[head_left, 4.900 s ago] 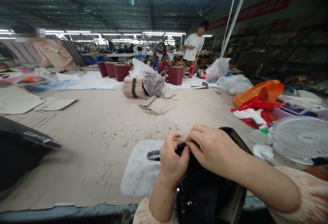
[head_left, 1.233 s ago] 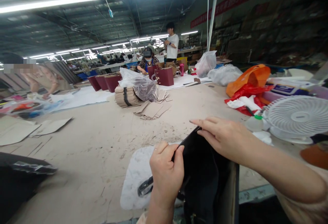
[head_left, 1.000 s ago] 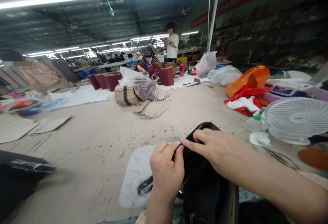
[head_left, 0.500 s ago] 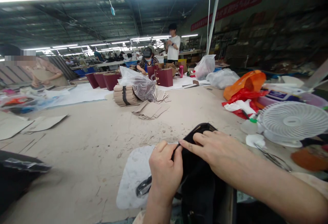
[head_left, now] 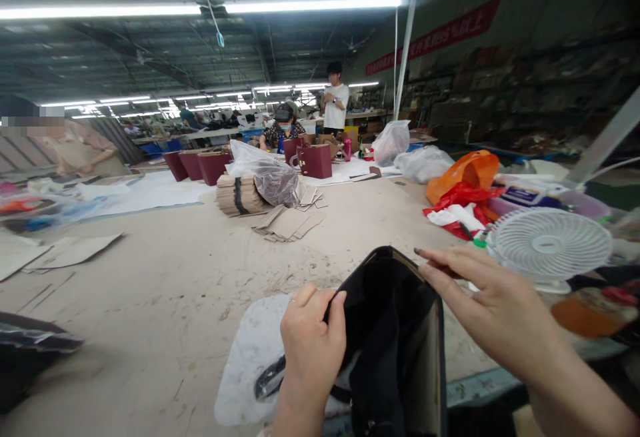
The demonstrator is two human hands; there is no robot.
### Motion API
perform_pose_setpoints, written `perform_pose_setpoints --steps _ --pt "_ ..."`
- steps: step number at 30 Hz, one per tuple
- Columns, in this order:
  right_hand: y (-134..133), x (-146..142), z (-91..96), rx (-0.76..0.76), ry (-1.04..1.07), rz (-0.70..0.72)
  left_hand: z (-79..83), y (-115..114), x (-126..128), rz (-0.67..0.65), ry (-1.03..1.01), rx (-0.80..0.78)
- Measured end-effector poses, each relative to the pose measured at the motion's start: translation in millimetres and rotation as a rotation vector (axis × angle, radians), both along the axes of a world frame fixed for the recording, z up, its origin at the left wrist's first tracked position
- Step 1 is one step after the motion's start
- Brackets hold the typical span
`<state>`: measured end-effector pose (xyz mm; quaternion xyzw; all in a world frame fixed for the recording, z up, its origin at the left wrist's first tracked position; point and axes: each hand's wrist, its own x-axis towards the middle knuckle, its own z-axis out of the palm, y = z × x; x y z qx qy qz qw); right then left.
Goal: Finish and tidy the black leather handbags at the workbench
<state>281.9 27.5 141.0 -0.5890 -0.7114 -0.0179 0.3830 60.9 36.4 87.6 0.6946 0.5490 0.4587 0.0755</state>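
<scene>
A black bag (head_left: 385,330) with its mouth facing me stands at the table's near edge, showing dark lining and a paler inner side on the right. My left hand (head_left: 314,340) is closed on the bag's left rim, thumb inside and fingers outside. At the upper right corner, the fingers of my right hand (head_left: 483,297) are stretched out beside the rim, their tips close against it. Whether they touch is hard to tell. Under my left hand lies a white sheet (head_left: 245,364) with a black strap in clear wrap (head_left: 270,378) on it.
Stacked card pieces (head_left: 240,194) lie mid-table, with loose ones (head_left: 287,224) nearer. Maroon bags (head_left: 315,160) stand further back near two co-workers. A white fan (head_left: 550,244) and an orange bag (head_left: 460,174) sit at right. A black piece (head_left: 30,357) lies at left.
My right hand has moved right, away from my left hand, to the bag's right corner. The bag's mouth now shows wider. My left hand keeps hold of the left rim.
</scene>
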Motion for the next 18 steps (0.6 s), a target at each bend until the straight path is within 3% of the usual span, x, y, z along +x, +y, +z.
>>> perform_pose_setpoints --steps 4,8,13,18 --pt "-11 -8 -25.2 0.037 0.145 -0.048 1.4 -2 -2 -0.002 0.047 0.011" --pt "-7 -1 -43.7 0.003 0.267 -0.092 11.1 -3 -6 0.014 0.227 -0.056" --pt "0 1 -50.8 -0.069 0.373 0.028 37.2 2 -3 0.004 0.560 -0.199" --pt "1 -5 -52.7 -0.037 0.396 0.071 54.8 14 12 -0.079 0.723 -0.252"
